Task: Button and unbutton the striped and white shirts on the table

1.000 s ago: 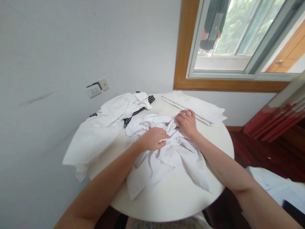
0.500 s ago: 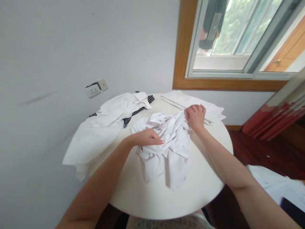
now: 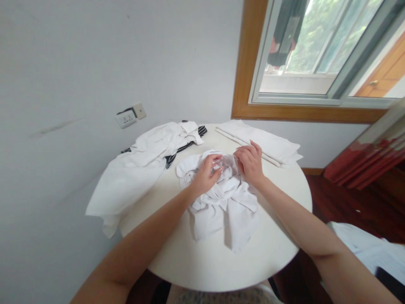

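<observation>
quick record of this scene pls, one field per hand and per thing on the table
left hand: fingers pinch the top of the crumpled white garment
right hand: grips the same bunched top, close beside the left hand
crumpled white garment: mid table, loose ends trailing toward the person
table: round, white
folded cloth: flat at the far edge, behind the right hand
loose white garment: spread at left, hanging over the rim
striped piece: black and white, partly under the loose white garment
wall socket: on the wall behind the table
</observation>
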`<state>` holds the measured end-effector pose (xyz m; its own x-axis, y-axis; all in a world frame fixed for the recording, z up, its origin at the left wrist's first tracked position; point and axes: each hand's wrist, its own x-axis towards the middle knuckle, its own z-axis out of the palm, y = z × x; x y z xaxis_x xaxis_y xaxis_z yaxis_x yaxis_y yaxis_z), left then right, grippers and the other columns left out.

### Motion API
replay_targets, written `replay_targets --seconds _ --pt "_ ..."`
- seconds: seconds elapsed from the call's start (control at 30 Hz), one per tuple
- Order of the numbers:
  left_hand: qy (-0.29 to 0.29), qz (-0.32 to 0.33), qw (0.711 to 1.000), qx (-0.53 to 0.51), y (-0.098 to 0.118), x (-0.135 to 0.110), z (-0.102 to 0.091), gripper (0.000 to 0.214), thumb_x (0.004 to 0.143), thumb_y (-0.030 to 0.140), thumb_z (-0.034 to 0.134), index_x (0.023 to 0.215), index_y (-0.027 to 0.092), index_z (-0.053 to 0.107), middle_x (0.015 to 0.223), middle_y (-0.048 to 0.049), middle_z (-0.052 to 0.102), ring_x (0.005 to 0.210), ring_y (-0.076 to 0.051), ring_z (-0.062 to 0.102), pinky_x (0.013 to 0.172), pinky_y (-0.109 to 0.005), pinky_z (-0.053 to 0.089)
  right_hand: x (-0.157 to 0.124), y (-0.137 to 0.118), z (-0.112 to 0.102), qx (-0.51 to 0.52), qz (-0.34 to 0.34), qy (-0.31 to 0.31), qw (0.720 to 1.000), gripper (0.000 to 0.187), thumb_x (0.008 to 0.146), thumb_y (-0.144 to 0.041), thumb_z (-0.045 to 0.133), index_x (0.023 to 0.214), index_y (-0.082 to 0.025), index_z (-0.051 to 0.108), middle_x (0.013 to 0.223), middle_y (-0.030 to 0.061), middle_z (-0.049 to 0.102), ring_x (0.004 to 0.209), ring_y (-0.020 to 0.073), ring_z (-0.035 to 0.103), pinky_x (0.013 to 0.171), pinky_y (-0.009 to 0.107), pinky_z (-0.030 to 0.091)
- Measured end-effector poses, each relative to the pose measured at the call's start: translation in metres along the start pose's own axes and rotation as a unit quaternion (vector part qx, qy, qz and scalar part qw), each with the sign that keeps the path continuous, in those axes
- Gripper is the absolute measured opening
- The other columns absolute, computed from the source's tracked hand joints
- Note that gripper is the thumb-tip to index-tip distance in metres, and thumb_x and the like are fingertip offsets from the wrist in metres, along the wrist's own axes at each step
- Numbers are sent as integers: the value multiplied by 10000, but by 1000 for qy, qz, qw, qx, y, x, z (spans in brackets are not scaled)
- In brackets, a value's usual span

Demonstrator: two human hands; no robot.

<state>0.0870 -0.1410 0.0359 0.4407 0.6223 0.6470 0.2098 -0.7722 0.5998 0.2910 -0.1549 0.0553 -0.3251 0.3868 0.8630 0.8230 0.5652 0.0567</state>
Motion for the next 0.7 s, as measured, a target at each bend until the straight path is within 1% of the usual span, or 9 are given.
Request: replay_targets --seconds 0.07,0.13,0.23,0.3,0.4,0.5,0.57,0.7 --pt "-1 4 1000 17 -4 1 2 459 883 189 456 1333 213 373 1326 -117 464 1237 -210 439 1028 -390 393 0 -4 -1 26 -22 -4 999 138 918 -216 433 958 -243 562 955 16 654 1007 180 536 1082 479 227" --pt "-30 31 998 48 -7 2 2 444 889 180 431 1331 212 400 1340 -104 475 1256 -212 421 1071 -408 341 0 -7 -2 45 -36 -5 998 137 915 -219 433 950 -250 561 950 10 655 994 178 545 1080 481 235" --pt "-77 61 990 99 -9 3 2 356 899 205 421 1246 188 498 1214 -101 575 1157 -217 497 1057 -425 342 0 -9 -3 60 -35 12 997 136 909 -214 424 940 -250 551 935 10 651 978 181 551 1074 482 251" --pt "-89 65 985 133 -10 2 2 324 904 233 425 1206 177 527 1131 -101 615 1084 -219 536 1048 -445 341 0 -6 -4 63 -16 24 998 137 902 -208 413 931 -245 541 912 15 642 963 186 549 1065 481 264" --pt "-79 74 982 155 -9 1 0 325 920 254 407 1218 184 517 1125 -100 619 1084 -216 535 1045 -442 340 -1 3 -3 51 43 28 997 150 901 -199 384 913 -234 530 878 28 621 935 196 534 1050 479 278" --pt "-80 86 981 153 -9 0 -4 322 938 256 380 1219 186 521 1097 -98 622 1055 -203 543 962 -387 420 -3 12 1 30 103 32 994 170 914 -209 355 900 -228 523 867 40 601 912 206 511 1031 473 290" --pt "-74 97 980 158 -9 0 -6 306 939 260 391 1189 177 546 1051 -95 632 1011 -198 556 907 -365 453 -5 16 6 22 127 30 991 191 927 -222 333 894 -226 521 860 46 589 896 211 496 1011 463 302" --pt "-30 115 977 178 -10 2 -10 276 931 256 425 1143 170 579 1042 -91 651 1000 -194 572 891 -360 466 -6 14 13 17 157 0 987 229 951 -250 307 887 -216 525 834 58 575 888 220 484 946 433 330"
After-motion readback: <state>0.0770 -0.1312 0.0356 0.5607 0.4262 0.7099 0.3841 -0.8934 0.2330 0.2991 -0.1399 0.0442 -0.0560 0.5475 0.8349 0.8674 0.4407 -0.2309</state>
